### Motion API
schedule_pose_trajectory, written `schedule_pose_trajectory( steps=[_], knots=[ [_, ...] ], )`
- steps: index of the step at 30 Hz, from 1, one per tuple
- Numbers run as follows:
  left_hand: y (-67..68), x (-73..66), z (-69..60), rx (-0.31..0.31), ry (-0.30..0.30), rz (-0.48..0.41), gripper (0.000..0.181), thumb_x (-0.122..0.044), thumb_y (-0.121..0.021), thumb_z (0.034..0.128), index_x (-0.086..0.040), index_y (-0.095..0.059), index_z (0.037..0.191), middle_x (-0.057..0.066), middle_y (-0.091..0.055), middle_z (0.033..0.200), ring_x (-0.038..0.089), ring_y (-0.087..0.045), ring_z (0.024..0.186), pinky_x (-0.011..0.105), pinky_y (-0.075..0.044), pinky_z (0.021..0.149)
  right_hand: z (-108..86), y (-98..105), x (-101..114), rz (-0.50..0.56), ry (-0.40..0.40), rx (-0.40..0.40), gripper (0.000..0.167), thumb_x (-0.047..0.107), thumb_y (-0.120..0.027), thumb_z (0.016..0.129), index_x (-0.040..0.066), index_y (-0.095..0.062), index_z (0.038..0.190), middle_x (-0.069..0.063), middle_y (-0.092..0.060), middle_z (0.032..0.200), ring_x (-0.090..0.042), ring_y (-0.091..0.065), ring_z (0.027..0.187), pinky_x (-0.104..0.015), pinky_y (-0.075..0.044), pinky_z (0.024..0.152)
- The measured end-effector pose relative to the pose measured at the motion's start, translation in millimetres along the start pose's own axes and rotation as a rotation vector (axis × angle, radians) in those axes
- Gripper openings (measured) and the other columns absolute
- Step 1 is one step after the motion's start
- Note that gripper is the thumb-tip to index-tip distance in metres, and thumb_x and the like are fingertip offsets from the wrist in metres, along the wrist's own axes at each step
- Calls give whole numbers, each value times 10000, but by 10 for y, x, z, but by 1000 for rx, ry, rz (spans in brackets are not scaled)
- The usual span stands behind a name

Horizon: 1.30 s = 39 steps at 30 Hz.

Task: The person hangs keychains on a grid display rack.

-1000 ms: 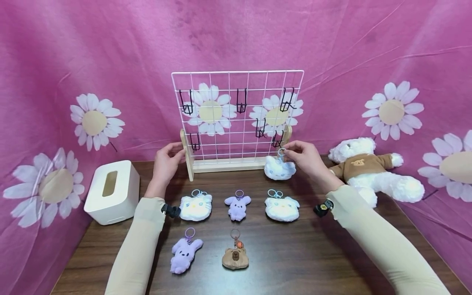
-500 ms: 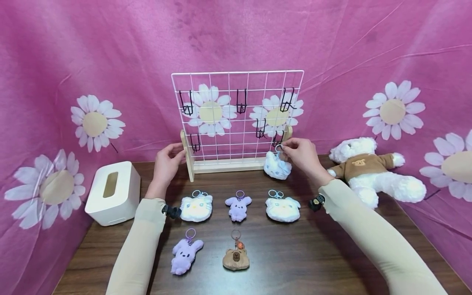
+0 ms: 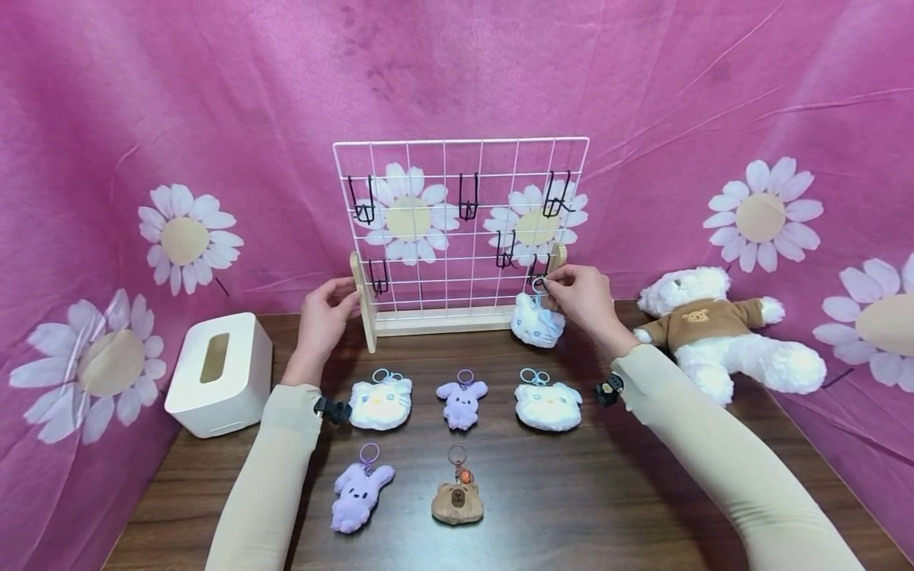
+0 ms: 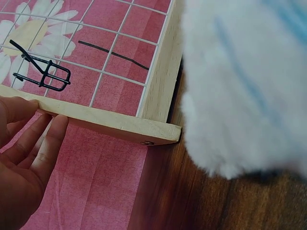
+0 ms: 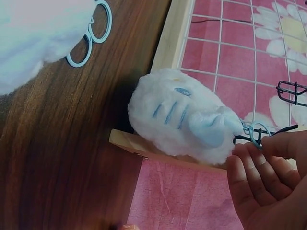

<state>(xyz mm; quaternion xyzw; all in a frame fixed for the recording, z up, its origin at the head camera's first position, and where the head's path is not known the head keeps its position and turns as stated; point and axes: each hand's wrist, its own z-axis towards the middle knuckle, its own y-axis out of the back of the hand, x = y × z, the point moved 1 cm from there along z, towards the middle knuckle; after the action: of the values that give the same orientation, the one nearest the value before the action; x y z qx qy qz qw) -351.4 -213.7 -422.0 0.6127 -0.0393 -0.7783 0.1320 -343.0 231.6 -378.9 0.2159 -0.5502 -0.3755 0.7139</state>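
A white wire grid rack (image 3: 443,321) with wooden side posts and several black hooks stands at the back of the table. My left hand (image 3: 324,317) grips its left wooden post (image 4: 110,119) between thumb and fingers. At the rack's lower right, my right hand (image 3: 587,297) pinches the light blue ring (image 5: 259,135) of a white plush cat keychain (image 3: 535,321) with a blue bow. That plush hangs tilted before the right post. In the right wrist view, the ring is at the tip of a black hook (image 5: 287,129); whether it is over the hook I cannot tell.
Two white plush keychains (image 3: 381,403) and a purple one (image 3: 461,404) lie in a row on the table. Nearer are another purple keychain (image 3: 357,500) and a brown capybara keychain (image 3: 457,503). A tissue box (image 3: 250,373) stands left; a plush toy (image 3: 703,325) lies right.
My right hand has moved slightly left and up with the keychain, bringing its ring to the lower right hook. The plush has swung to a tilt. My left hand has stayed on the post.
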Motion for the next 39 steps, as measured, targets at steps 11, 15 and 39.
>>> schedule_pose_trajectory(
  steps=[11,15,39],
  knots=[
    [6,5,-1,4,1,10,366,-71,-711,1100,56,-700,1444,337,-740,1360,-22,-734,897,331,-725,945,-31,37,-48,12,41,17,195,215,-766,1057,64,-858,1140,-160,-858,973,-113,-711,740,-252,-551,693],
    [6,2,-6,6,7,4,372,-77,-715,1099,51,-700,1447,335,-740,1362,-1,-735,921,274,-726,921,-61,61,-61,32,32,36,205,222,-765,1057,65,-849,1158,-157,-857,980,-153,-734,772,-227,-558,668],
    [14,-4,-11,5,14,6,374,-82,-715,1100,50,-696,1449,321,-738,1378,14,-733,938,171,-712,859,-587,273,26,28,132,11,184,223,-833,1026,91,-841,1155,-116,-862,1012,-163,-712,835,-179,-533,666]
  ],
)
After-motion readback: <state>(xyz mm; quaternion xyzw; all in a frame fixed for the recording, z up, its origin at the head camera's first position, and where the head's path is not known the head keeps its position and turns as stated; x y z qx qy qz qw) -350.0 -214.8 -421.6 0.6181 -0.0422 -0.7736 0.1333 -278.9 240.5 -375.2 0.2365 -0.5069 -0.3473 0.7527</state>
